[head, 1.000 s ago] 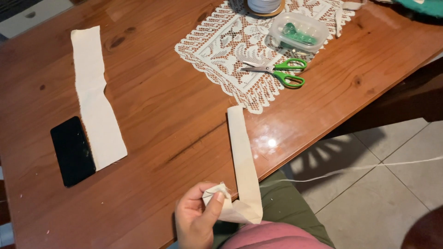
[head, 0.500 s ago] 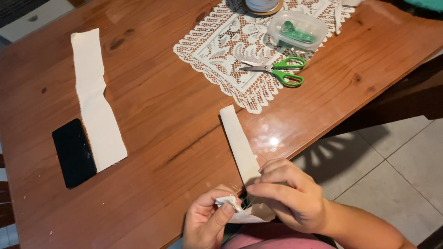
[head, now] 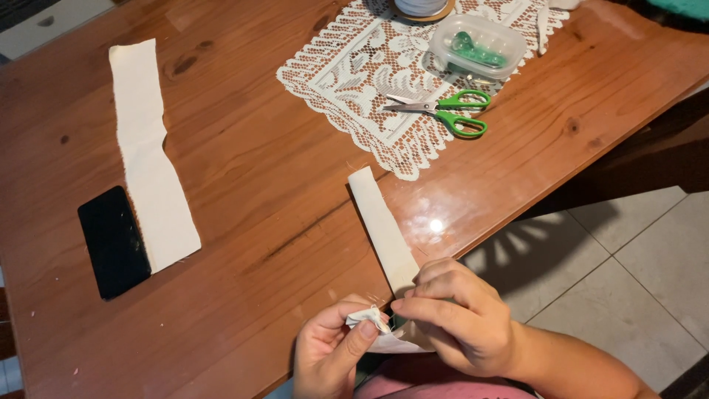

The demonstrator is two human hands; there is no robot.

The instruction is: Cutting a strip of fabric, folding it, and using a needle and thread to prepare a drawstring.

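- The left hand (head: 329, 355) sits at the near edge of the wooden table (head: 281, 185), thumb and fingers pinched shut on the crumpled end of a narrow cream fabric strip (head: 380, 229).
- The right hand (head: 461, 318) is just beside it, fingertips closed on the same strip where it leaves the table edge — the two hands nearly touch over the bunched cloth.
- From the hands the strip runs up and away across the tabletop, lying flat, its far end stopping just short of the lace doily (head: 377, 81).
- How the bunched end is folded is hard to make out; it looks gathered into small pleats, though the fingers cover most of it.
- On the doily lie green-handled scissors (head: 447, 111), blades pointing left, and just beyond them a clear plastic box (head: 480, 46) with green items inside.
- Well apart to the left, a wider cream fabric piece (head: 151, 159) lies lengthwise on the table — a black phone (head: 112, 240) rests flat against its lower left edge.
- Grey floor tiles (head: 635, 258) show beyond the table's right edge.
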